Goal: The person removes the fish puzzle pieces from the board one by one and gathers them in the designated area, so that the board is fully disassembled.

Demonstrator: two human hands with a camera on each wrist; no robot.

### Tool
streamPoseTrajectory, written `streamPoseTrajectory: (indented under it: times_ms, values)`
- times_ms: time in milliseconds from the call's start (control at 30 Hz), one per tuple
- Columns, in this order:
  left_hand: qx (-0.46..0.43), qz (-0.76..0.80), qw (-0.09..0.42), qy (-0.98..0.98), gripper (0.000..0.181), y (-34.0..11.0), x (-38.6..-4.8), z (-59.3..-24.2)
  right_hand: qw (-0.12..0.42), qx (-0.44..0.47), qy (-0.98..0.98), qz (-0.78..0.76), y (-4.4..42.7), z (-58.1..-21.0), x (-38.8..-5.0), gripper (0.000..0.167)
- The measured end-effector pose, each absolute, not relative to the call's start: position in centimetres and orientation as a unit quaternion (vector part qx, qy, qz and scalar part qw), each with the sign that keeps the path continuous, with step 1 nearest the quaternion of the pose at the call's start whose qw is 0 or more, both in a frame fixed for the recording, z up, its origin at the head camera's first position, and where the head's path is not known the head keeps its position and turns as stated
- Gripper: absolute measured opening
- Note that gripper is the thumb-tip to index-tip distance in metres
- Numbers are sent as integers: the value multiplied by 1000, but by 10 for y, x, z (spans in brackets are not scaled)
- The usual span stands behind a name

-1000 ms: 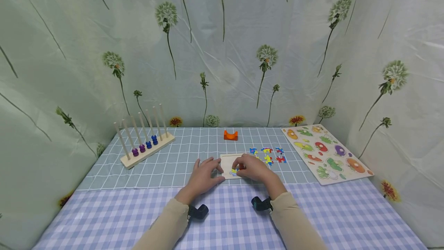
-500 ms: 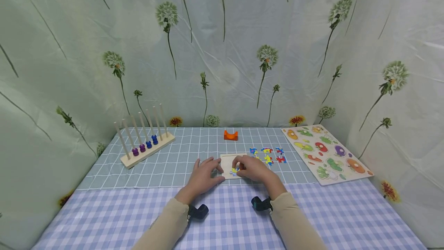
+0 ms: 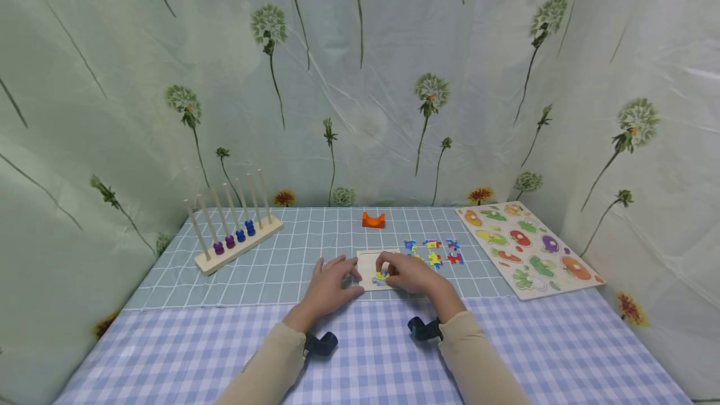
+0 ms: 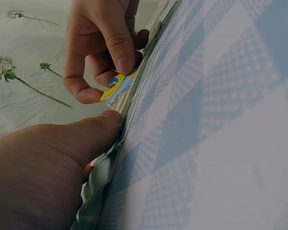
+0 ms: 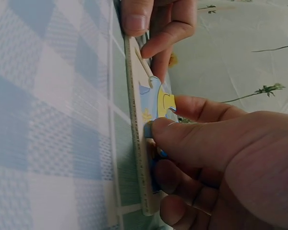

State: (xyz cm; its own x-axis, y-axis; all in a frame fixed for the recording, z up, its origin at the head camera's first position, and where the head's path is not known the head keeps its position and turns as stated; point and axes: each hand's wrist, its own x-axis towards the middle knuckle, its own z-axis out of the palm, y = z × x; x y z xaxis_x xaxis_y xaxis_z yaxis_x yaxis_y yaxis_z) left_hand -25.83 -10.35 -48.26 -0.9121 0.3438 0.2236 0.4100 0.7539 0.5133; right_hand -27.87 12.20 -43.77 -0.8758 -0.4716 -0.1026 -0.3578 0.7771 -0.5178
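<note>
A small pale wooden puzzle board [image 3: 368, 262] lies on the grid-patterned cloth. My left hand [image 3: 330, 285] rests at its left side, fingers spread, with the thumb by the near corner and fingertips touching the edge. Over the board's right half, my right hand [image 3: 415, 272] pinches a yellow and blue jigsaw piece [image 5: 166, 101] between thumb and index finger. The piece is tilted against the board in the right wrist view. Other printed surface on the board is partly hidden under the right fingers. Loose jigsaw pieces [image 3: 454, 258] lie just right of this hand.
An orange arch-shaped block [image 3: 374, 220] sits behind the board. To the left stands a wooden peg rack [image 3: 239, 245] with purple and blue beads. A large vegetable puzzle board [image 3: 529, 249] lies at right. Patterned curtain [image 3: 360, 80] encloses the back and sides.
Both hands stay in nearly the same place. The right fingers shift slightly on the jigsaw piece, and a little more of its yellow and blue print shows.
</note>
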Motion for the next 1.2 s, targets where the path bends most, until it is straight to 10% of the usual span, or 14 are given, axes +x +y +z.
streamPoseTrajectory:
  times_ms: [1200]
  values:
    - [-193, -289, 54, -936, 17, -102, -256, -480, 122, -155, 898, -392, 184, -414, -288, 7]
